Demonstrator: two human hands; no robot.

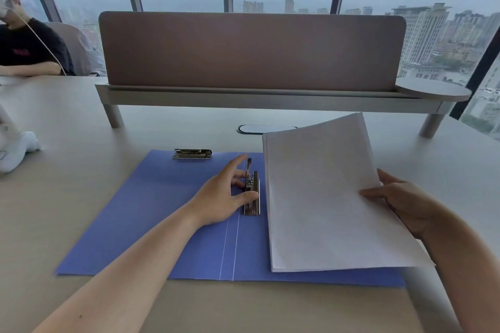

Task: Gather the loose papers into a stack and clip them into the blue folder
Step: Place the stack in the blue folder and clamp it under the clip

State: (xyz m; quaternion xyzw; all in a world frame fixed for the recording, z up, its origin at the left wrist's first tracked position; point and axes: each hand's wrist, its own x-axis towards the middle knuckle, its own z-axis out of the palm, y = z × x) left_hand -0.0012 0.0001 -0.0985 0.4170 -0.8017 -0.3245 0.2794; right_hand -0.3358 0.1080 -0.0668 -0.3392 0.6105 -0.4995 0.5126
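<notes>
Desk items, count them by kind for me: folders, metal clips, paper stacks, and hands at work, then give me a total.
Blue folder, lying open: 1
Metal clips: 2, the top clip and the spine clip
Paper stack: 1
Hands: 2, the left hand with its grip on the spine clip, the right hand holding the paper stack
Total: 6

A pale table [81,121] carries the blue folder [162,211], lying open and flat near its front edge. Behind the folder a cable port [254,129] is set into the tabletop, and further back a raised shelf [243,97] with a brown divider [251,51] stands on round legs.
</notes>
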